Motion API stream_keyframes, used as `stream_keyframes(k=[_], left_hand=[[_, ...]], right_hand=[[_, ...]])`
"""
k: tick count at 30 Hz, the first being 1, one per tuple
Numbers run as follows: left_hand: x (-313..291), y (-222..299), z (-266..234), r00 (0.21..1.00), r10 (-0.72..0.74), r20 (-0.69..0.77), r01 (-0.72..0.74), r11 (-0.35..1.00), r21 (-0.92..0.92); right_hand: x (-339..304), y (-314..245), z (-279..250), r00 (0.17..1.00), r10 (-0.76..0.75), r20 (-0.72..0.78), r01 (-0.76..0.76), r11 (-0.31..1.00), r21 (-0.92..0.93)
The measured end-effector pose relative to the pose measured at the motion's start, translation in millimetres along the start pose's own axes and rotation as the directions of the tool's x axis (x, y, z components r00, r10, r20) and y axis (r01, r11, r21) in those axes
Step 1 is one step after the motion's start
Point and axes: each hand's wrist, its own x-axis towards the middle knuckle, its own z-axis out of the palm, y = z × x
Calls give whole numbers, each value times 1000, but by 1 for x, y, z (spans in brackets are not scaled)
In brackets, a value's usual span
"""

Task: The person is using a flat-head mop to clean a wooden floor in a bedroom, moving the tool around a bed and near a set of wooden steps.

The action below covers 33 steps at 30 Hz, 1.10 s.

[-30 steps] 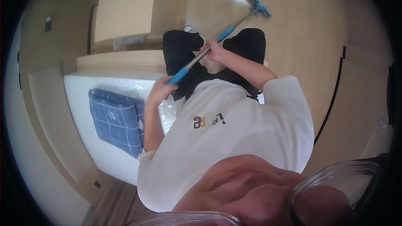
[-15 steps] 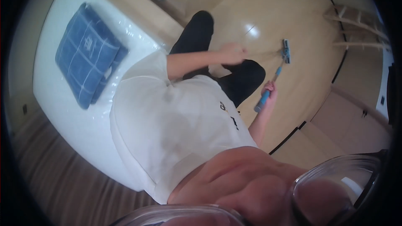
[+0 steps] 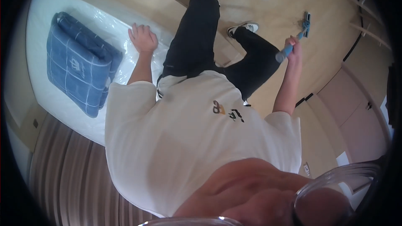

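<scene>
My left hand (image 3: 143, 38) rests with fingers spread on a white mattress (image 3: 161, 33) covered in clear plastic, close to my left thigh. To the left on the same mattress lies a folded blue checked blanket (image 3: 79, 65). My right hand (image 3: 294, 46) is closed around the handle of a blue-and-grey mop (image 3: 289, 50), whose handle end points back toward me. The narrow mop head (image 3: 306, 24) is farther off, over the tan floor; whether it touches the floor I cannot tell.
My legs in black trousers (image 3: 192, 33) hang over the bed's edge, with both shoes (image 3: 251, 26) near the floor. A wooden ladder-like frame (image 3: 368, 33) stands at the far right, beyond it pinkish cabinet doors (image 3: 347, 113). Brown curtain folds (image 3: 79, 171) are at lower left.
My left hand has moved from in front of my knees leftward onto the mattress. My right hand and the mop appear farther up and right. The view has shifted, bringing my shoes into sight.
</scene>
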Motion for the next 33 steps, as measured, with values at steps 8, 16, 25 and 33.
stream_keyframes(k=[8, 16, 25, 33], left_hand=[[-7, -11, -17, 992, -7, 128, 6, 1000, 4], [-1, -27, -18, 982, 28, 189, -7, 994, -113], [-12, -17, -13, 955, 135, -265, -164, 982, -90], [22, 43, -21, 963, -226, 147, 218, 973, 71]], right_hand=[[-10, -25, 39, 976, -203, -77, 155, 898, -412], [-66, -218, 41, 917, 308, 255, -398, 645, 652], [-46, -229, 17, 904, -208, 373, -86, 766, 637], [52, -106, 20, 859, -438, 267, 436, 897, 69]])
